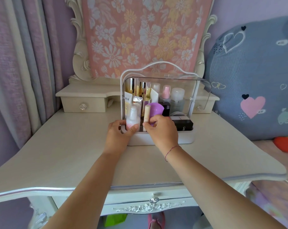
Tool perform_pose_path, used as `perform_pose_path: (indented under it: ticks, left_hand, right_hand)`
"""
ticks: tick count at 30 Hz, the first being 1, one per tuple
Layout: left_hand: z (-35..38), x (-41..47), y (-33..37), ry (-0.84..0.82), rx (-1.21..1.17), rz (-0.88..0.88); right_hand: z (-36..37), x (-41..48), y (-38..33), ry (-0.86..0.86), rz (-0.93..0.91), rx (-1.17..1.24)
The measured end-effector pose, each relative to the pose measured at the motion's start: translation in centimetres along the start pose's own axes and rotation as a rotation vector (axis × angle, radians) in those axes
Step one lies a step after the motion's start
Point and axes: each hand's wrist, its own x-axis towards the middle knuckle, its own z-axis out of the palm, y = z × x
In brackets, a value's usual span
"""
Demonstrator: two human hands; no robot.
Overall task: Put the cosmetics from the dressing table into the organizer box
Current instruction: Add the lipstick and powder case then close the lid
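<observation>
Low in the frame, a drawer front with a carved floral trim and a crystal knob (pixel 154 199); under it a green bag (pixel 115 219) and a pink slipper (pixel 156 220) on the floor. Above that, the pale cream worktop (pixel 65 154), bare across its near half, crossed by two forearms reaching up from the bottom edge; a thin red thread bracelet (pixel 171 150) on the right wrist. At centre frame, the left hand (pixel 119 134) wrapped around the lower part of a small white spray bottle with a pink label (pixel 132 119), fingers (pixel 131 129) curled on its front, bottle upright at the front left corner of the organizer box (pixel 156 139). Just beside it, the right hand (pixel 162 131) pinching a slim cream tube (pixel 147 114) between thumb and fingers, tube upright in the front row. Touching behind the tube, a purple bottle (pixel 154 111); to the right, a black box (pixel 183 123) lying in the front tray. Further back inside, a BB cream tube (pixel 128 104), gold-capped bottles (pixel 136 88), a pink-capped spray (pixel 166 92) and a clear bottle with white cap (pixel 177 100), all standing under the raised clear lid (pixel 199 86). Behind, small drawers (pixel 83 105) at left, a mirror frame draped in pink floral cloth (pixel 143 35), curtains (pixel 24 63) at upper left, a blue heart-print pillow (pixel 255 80) at right.
</observation>
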Motion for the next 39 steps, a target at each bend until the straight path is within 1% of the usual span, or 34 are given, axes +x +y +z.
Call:
perform_pose_path:
  ticks: [15,19,23,25,28,31,33,37,39]
  left_hand:
    - [0.0,-0.2,0.0,-0.003,-0.062,-0.032]
    - [0.0,-0.3,0.1,0.023,-0.082,-0.06]
    - [-0.1,-0.4,0.5,0.02,-0.109,-0.076]
    - [-0.3,-0.8,0.9,0.038,-0.096,-0.045]
    - [-0.9,-1.6,1.7,0.086,-0.136,-0.032]
    - [-1.9,-2.0,3.1,0.142,-0.249,-0.033]
    - [-2.4,-2.1,4.5,0.138,-0.305,-0.018]
    - [-2.6,-2.3,7.6,0.026,-0.341,0.035]
    - [-2.4,-2.5,8.6,-0.04,-0.334,0.048]
  right_hand:
    - [-0.2,-0.1,0.3,0.003,-0.033,0.015]
    - [-0.8,-0.6,0.5,0.029,-0.038,0.096]
    - [-2.8,-1.2,1.5,0.123,0.015,0.243]
    - [-4.5,-1.3,2.4,0.215,0.069,0.311]
    - [-7.4,-0.9,4.3,0.388,0.125,0.327]
    - [-10.3,0.6,6.1,0.461,0.13,0.326]
    - [-11.8,1.9,6.7,0.408,0.127,0.353]
    - [-12.6,3.4,6.7,0.139,0.106,0.432]
    - [-12.3,3.6,6.6,0.034,0.085,0.456]
